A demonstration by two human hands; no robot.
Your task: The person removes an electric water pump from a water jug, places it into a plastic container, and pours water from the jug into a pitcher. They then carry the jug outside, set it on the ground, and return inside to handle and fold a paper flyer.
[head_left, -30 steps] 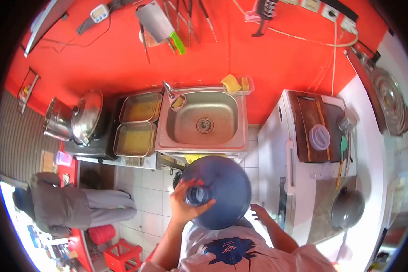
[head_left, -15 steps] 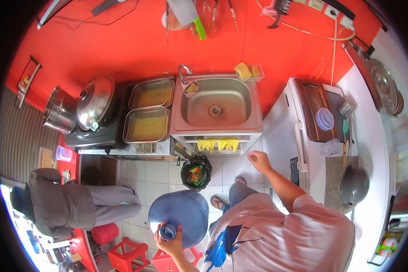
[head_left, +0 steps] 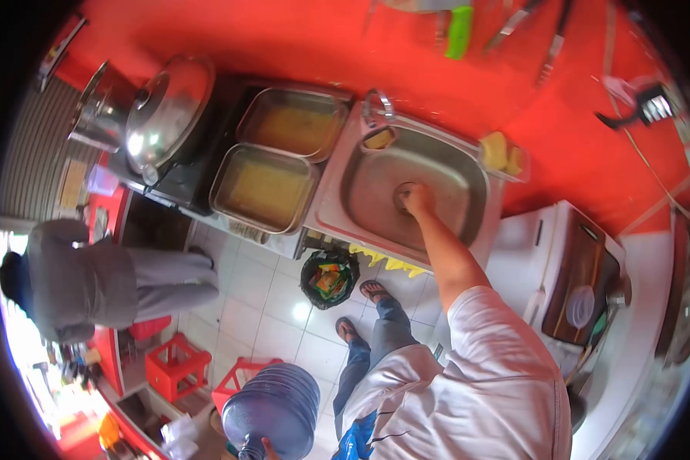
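Observation:
In the sink basin (head_left: 368, 165), my right hand (head_left: 418, 199) reaches down to the drain (head_left: 400, 197), its fingers drawn together. The hand covers most of the drain, and anything between the fingers is hidden. My left hand (head_left: 269, 449), mostly cut off at the bottom edge, is at the neck of a large blue water jug (head_left: 272, 406). The jug is tilted, its neck toward me. A faucet (head_left: 377, 107) and a small holder with a sponge (head_left: 379, 139) are at the sink's back left corner.
Two metal trays of yellowish liquid (head_left: 272, 188) stand left of the sink, beside a large lidded pot (head_left: 169, 115). A lined trash bin (head_left: 330, 280) is on the floor below. Red stools (head_left: 178, 366) stand at lower left, near another person (head_left: 84, 280).
My right hand has moved from in front of the sink down to its drain. My view has turned and come closer to the sink. The jug now appears lower and more tilted.

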